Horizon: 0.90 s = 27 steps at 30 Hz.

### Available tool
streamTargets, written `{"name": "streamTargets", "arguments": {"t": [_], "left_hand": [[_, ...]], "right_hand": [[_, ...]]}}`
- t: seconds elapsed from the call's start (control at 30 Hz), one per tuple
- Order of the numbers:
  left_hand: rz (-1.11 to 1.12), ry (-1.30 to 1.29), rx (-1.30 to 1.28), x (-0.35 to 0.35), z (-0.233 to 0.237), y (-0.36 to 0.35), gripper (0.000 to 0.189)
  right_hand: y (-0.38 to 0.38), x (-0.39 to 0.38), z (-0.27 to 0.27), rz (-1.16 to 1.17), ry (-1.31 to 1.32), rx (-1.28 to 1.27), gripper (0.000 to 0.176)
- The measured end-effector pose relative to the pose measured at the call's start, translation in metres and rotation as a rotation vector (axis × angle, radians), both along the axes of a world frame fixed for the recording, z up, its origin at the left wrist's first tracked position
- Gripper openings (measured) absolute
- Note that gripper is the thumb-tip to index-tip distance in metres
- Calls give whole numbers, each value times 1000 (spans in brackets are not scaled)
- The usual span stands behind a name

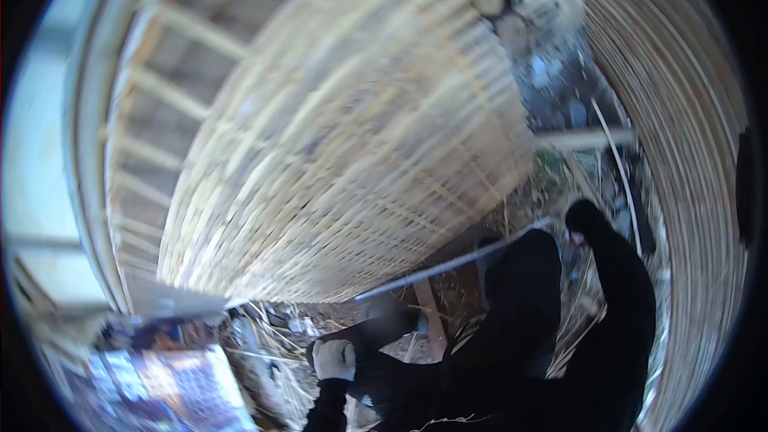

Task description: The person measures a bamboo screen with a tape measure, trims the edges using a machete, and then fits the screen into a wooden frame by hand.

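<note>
Left hand [334,360]: white-gloved and folded into a fist, lying against a dark-clad leg [381,332]; whether anything sits inside the fist cannot be told.
Right hand [578,224]: at the end of a black sleeve [626,296], just beside the upper end of the thin strip; its finger position, and any contact with the strip, cannot be told.
Thin strip [448,262]: 1 pale length, slanting between the slatted stack and the raised knee [528,260].
Slatted stack [344,128]: many pale slats, blurred toward the top, filling the centre.
Ribbed stack [680,112]: long, narrow layers, bent by the lens, along the right edge.
White stick [617,164]: slender, between the right hand and the ribbed stack.
Ground: littered, with 1 brown board [430,316] between the 2 legs.
</note>
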<state>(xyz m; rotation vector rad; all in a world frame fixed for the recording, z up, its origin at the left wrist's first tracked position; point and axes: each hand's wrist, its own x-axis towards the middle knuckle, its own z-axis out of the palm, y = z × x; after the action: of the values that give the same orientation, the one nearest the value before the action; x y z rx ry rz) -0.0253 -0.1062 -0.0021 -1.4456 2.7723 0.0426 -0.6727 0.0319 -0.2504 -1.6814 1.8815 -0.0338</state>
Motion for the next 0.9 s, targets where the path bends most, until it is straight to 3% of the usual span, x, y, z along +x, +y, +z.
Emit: {"name": "streamTargets", "arguments": {"t": [0.03, 0.07, 0.1, 0.13, 0.23, 0.3, 0.4, 0.67, 0.73, 0.9], "left_hand": [[31, 20, 6, 2, 1, 2, 12], [53, 41, 19, 0, 2, 3, 12], [58, 71, 12, -9, 13, 7, 12], [42, 80, -34, -1, 8, 7, 11], [123, 60, -13, 14, 4, 29, 13], [106, 90, -76, 14, 13, 30, 14], [162, 175, -86, 32, 11, 44, 16], [377, 298, -72, 66, 6, 77, 19], [405, 309, -130, 69, 3, 80, 20], [454, 377, -198, 81, 5, 78, 20]], "right_hand": [[11, 9, 19, -186, -82, -129, 21], [3, 18, 48, -336, -237, -85, 19], [-9, 22, 57, -161, -22, -150, 20], [-18, 24, 62, -209, -84, -146, 18], [-48, 57, 171, -67, 112, -194, 18], [-66, 64, 197, -6, 97, -196, 20], [-89, 89, 263, 155, 199, -426, 18], [-143, 148, 439, 240, 18, -17, 26], [-148, 175, 474, 45, -17, 50, 26], [-171, 223, 527, 273, 355, 126, 31]]}}
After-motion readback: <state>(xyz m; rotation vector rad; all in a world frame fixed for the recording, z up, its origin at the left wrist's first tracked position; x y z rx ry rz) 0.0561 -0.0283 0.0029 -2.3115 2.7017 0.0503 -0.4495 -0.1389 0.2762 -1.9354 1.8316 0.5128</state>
